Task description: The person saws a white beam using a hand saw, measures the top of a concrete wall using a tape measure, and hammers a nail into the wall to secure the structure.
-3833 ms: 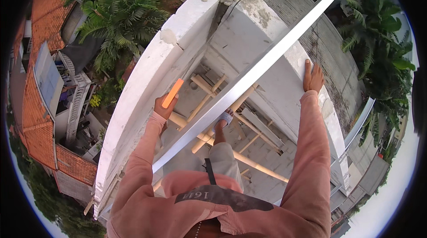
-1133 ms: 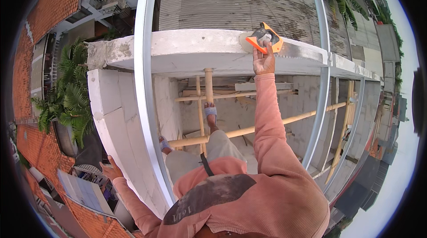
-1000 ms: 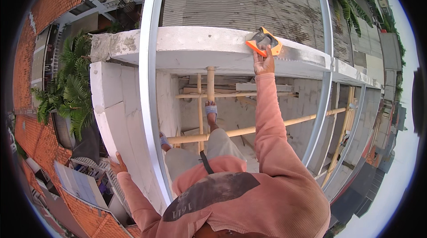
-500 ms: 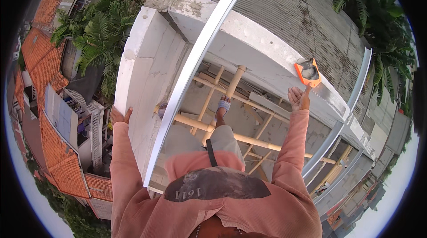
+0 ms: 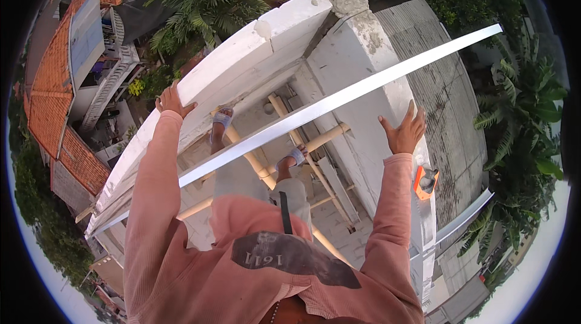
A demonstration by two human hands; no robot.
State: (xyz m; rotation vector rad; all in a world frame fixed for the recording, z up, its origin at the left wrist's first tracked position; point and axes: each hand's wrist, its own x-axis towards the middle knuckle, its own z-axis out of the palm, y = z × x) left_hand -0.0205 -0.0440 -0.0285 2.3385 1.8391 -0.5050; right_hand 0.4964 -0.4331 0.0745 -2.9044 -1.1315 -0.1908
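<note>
L hand (image 5: 172, 101): fingers spread over L white block wall (image 5: 210, 75), no tool. R hand (image 5: 404, 135): fingers wide, empty, on R white block wall (image 5: 369, 117). Orange-and-black saw (image 5: 421, 187) on R wall, nr hand. Silver metal channel (image 5: 327, 102) betw. Best brace evenly, clear of saw.

Beam (image 5: 339, 96): one stretch hidden behind the left sleeve (image 5: 158, 170). Left leg (image 5: 216, 135): crossed and partly covered by the beam. Shirt (image 5: 242, 281): cut off by the lower edge. Saw (image 5: 422, 191): blade too indistinct to trace against the wall (image 5: 400, 97).
</note>
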